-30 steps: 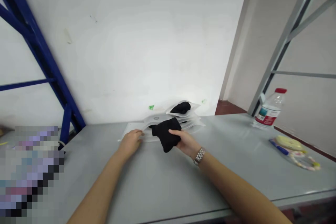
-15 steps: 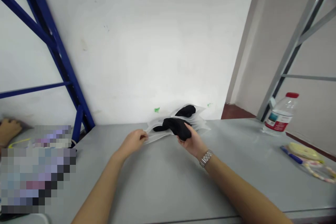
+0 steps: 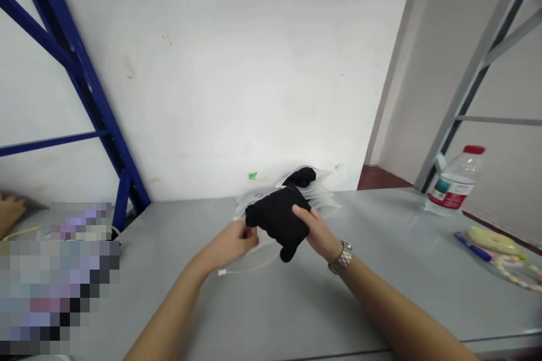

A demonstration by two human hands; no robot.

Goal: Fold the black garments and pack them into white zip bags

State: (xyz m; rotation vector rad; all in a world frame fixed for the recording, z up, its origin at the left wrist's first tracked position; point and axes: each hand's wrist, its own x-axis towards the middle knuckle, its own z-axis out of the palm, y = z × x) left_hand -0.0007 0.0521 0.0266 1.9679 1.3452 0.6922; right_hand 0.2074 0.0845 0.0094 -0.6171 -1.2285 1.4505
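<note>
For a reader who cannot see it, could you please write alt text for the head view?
A person's right hand holds a black cloth item, with the left hand at a translucent zip bag on a grey table. Behind them lie more translucent bags; a red-capped bottle stands to the right.

Red-capped bottle (image 3: pixel 454 183) near a blue pen (image 3: pixel 473 246), right side of the grey table (image 3: pixel 381 271).

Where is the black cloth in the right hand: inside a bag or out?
Out: the right hand grips the cloth directly, no plastic showing over it. A clear bag lies by the left hand.
</note>
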